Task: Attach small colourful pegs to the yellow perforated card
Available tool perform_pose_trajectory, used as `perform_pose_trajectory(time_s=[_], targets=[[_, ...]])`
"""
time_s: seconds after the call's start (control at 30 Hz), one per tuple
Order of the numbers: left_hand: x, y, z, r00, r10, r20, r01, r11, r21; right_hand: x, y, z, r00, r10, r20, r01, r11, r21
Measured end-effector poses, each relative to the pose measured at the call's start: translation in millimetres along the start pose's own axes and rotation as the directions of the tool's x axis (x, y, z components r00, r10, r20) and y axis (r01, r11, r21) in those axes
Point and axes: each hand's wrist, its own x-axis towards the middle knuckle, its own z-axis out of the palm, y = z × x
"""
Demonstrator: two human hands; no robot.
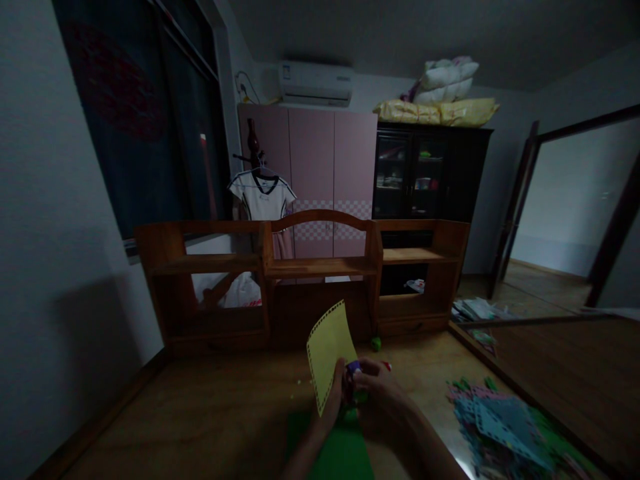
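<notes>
My left hand (334, 393) is closed on a yellow sheet of paper (327, 347), which stands up tilted and slightly curved. Small dark holes run along its left, top and lower edges. At the sheet's right edge, a small purple and red paper punch (353, 368) is partly hidden between my hands. The fingers of my right hand (377, 383) are wrapped round this punch. Below both hands a green sheet (345, 450) lies on the wooden tabletop (215, 407). A few tiny yellow bits (299, 382) are scattered left of the paper.
A pile of blue, pink and green punched sheets (510, 420) lies at right. A small green object (376, 343) sits before the wooden shelf unit (320, 267) along the back. A raised wooden edge (505, 353) borders the right side. The room is dim.
</notes>
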Motion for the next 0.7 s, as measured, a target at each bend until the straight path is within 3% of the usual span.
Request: perform_pose_trajectory(time_s=[0.17,0.4,0.7], targets=[[4.3,-5.5,-0.3,0.998,0.01,-0.058,-0.009,1.0,0.011,2.5,5.5,-4.5,0.999,-0.041,-0.015,0.04,0.997,-0.06],[3.9,-6.8,-0.6,1.0,-0.014,0.011,0.013,1.0,0.02,2.7,5.6,-2.8,0.999,-0.039,-0.023,0.038,0.998,-0.05],[6.6,-5.4,-1.9,0.999,0.034,-0.041,-0.033,0.999,0.035,-1.8,-3.6,2.6,1.0,-0.018,-0.005,0.018,0.998,-0.058]])
